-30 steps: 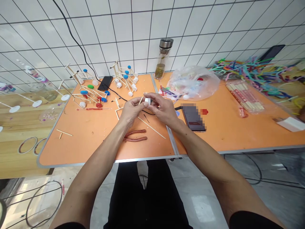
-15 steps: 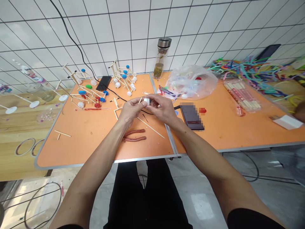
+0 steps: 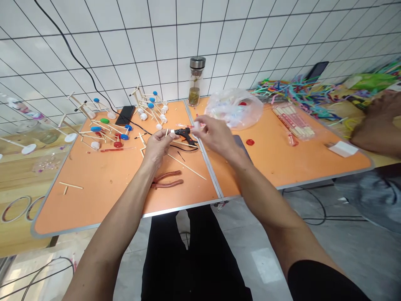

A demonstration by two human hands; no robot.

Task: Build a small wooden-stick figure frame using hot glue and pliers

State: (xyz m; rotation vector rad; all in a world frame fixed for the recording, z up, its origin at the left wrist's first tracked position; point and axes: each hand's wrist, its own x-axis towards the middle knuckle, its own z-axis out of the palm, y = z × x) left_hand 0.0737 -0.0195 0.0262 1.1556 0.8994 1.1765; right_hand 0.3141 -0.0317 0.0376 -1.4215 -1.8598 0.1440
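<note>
My left hand pinches a small white cap and a short wooden stick beside it. Apart from it on the right, my right hand has its fingers closed on another white piece, which looks like a bottle cap. Between the hands lies a black glue gun with its cord trailing left. Nearer me are a pair of pliers with red-brown handles and a long thin wooden stick. A partly assembled stick frame is just left of my left hand.
Stick models with coloured cap wheels stand at the left. A glass bottle, a plastic bag of caps and packaged sticks are behind. A phone lies behind my right forearm. Another person's arm rests at the far right.
My hands have moved apart: the right went to the right with a white piece, while the left kept its white cap. The glue gun between them has come into view. The camera view has shifted.
</note>
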